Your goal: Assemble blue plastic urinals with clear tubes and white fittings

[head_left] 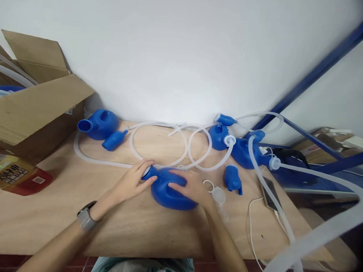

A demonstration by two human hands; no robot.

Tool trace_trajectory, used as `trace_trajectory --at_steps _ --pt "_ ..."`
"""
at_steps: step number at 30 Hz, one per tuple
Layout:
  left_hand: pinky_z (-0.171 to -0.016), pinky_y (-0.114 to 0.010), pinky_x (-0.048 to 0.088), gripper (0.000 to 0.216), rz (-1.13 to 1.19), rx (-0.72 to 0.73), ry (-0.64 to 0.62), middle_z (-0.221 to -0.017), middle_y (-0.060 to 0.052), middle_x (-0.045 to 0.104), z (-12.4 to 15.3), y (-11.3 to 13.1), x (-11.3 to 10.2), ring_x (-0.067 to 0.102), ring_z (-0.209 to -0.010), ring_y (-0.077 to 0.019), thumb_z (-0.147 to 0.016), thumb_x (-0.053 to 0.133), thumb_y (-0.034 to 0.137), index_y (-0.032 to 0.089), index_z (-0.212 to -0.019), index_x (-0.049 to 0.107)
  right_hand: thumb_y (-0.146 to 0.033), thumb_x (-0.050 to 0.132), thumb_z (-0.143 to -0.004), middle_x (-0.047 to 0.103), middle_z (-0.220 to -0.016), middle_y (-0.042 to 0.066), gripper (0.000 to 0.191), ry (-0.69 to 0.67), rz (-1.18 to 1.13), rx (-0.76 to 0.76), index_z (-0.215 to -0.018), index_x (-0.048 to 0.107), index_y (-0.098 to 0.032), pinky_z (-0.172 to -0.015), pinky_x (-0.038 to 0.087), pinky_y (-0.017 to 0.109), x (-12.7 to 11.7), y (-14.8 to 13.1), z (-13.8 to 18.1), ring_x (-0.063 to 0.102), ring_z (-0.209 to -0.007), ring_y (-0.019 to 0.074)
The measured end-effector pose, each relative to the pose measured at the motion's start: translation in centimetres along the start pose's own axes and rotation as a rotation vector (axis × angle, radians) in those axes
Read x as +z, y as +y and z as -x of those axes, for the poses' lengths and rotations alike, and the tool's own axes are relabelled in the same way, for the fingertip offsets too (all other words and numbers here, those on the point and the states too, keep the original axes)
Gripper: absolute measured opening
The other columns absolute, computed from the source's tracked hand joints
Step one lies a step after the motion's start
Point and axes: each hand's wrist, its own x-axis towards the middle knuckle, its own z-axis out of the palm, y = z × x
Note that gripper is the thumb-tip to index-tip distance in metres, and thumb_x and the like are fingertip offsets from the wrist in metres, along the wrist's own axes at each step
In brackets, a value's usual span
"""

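Observation:
A blue plastic urinal bottle (174, 196) lies on its side on the table in front of me, its open neck pointing left. My left hand (136, 180) is around that neck, fingertips behind the rim and thumb on the near side. Over the bottle's handle curls my right hand (193, 185). Just right of it lies a white cap with a ring strap (218, 195). A small blue connector piece (233, 178) stands beyond the cap. Behind the bottle, a clear hose (160, 124) runs in loops.
Another blue bottle (102, 124) and a blue funnel piece (115, 140) lie back left. Two capped bottles with hoses, one a blue bottle (247, 154), stand right. A cardboard box (50, 106) and a red-labelled jug (23, 177) are left. A phone (271, 192) with cable lies right.

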Motion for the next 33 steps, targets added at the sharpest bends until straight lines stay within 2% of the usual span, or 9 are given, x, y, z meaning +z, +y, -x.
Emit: trace_trajectory --at_steps 2,4,10,15,19,22,24,28,33 --pt "-0.116 -0.045 0.050 0.048 0.016 0.083 -0.069 -0.148 -0.016 0.062 -0.8 0.0 -0.3 0.062 -0.135 -0.0291 -0.105 0.056 0.044 0.021 -0.147 0.056 -0.047 0.079 -0.091 0.078 -0.131 0.007 0.046 -0.011 -0.010 -0.010 -0.133 0.075 -0.028 -0.109 0.053 0.049 -0.3 0.3 -0.2 0.075 -0.119 0.0315" --pt "-0.119 -0.047 0.047 0.045 0.041 0.115 -0.042 -0.148 -0.017 0.061 -1.0 0.1 0.2 0.059 -0.138 -0.0286 -0.107 0.050 0.040 0.021 -0.147 0.057 -0.047 0.079 -0.090 0.079 -0.128 0.007 0.046 -0.005 -0.001 -0.012 -0.132 0.075 -0.029 -0.110 0.054 0.049 -0.4 0.4 -0.3 0.076 -0.117 0.0309" --pt "-0.118 -0.048 0.048 0.049 0.101 -0.076 0.134 -0.149 -0.018 0.059 0.4 0.2 2.7 0.057 -0.141 -0.0281 -0.105 0.053 0.044 0.019 -0.147 0.055 -0.049 0.080 -0.089 0.079 -0.128 0.009 0.046 0.049 0.038 -0.004 -0.130 0.076 -0.028 -0.107 0.055 0.051 -0.1 0.8 -0.1 0.076 -0.116 0.0323" --pt "-0.116 -0.047 0.050 0.054 0.203 -0.067 0.007 -0.140 -0.015 0.070 -0.7 0.4 -0.5 0.064 -0.132 -0.0327 -0.092 0.070 0.055 0.021 -0.134 0.071 -0.050 0.080 -0.088 0.080 -0.126 0.006 0.045 0.052 0.037 -0.006 -0.129 0.076 -0.031 -0.107 0.055 0.050 -0.1 1.0 -0.2 0.077 -0.115 0.0308" --pt "-0.103 -0.045 0.056 0.064 0.466 -0.355 -0.159 -0.111 -0.011 0.082 -3.9 0.5 -2.9 0.073 -0.110 -0.0332 -0.096 0.049 0.073 0.019 -0.099 0.083 -0.051 0.081 -0.087 0.081 -0.123 0.006 0.045 0.050 0.061 0.001 -0.127 0.077 -0.031 -0.105 0.056 0.048 -0.1 0.9 -0.2 0.077 -0.112 0.0307" --pt "-0.089 -0.044 0.059 0.072 0.640 -0.600 -0.229 -0.098 -0.013 0.081 -6.4 0.4 -1.8 0.075 -0.093 -0.0315 -0.093 0.043 0.079 0.016 -0.090 0.078 -0.051 0.080 -0.087 0.081 -0.123 0.007 0.044 0.050 0.072 0.000 -0.125 0.078 -0.029 -0.104 0.055 0.048 -0.2 0.7 -0.2 0.077 -0.112 0.0320" --pt "-0.081 -0.042 0.060 0.070 0.663 -0.673 -0.215 -0.099 -0.014 0.079 -7.3 0.5 -0.2 0.075 -0.090 -0.0312 -0.088 0.048 0.080 0.016 -0.091 0.075 -0.051 0.080 -0.088 0.082 -0.121 0.008 0.044 0.042 0.071 -0.004 -0.124 0.078 -0.028 -0.103 0.055 0.048 -0.2 0.6 -0.1 0.077 -0.111 0.0321" --pt "-0.086 -0.044 0.059 0.067 0.574 -0.579 -0.121 -0.110 -0.015 0.077 -6.8 0.8 2.0 0.072 -0.098 -0.0318 -0.090 0.045 0.078 0.017 -0.094 0.073 -0.052 0.078 -0.088 0.083 -0.116 0.007 0.044 -0.003 0.066 0.005 -0.124 0.077 -0.027 -0.098 0.055 0.044 -0.4 0.2 0.3 0.078 -0.104 0.0302" --pt "-0.104 -0.048 0.056 0.060 0.402 -0.213 -0.153 -0.120 -0.013 0.075 -4.1 1.2 0.3 0.070 -0.112 -0.0311 -0.104 0.035 0.066 0.023 -0.113 0.075 -0.052 0.076 -0.088 0.083 -0.100 0.005 0.034 -0.079 0.074 0.006 -0.108 0.078 -0.025 -0.082 0.054 0.035 -0.9 -0.7 0.8 0.077 -0.090 0.0268"
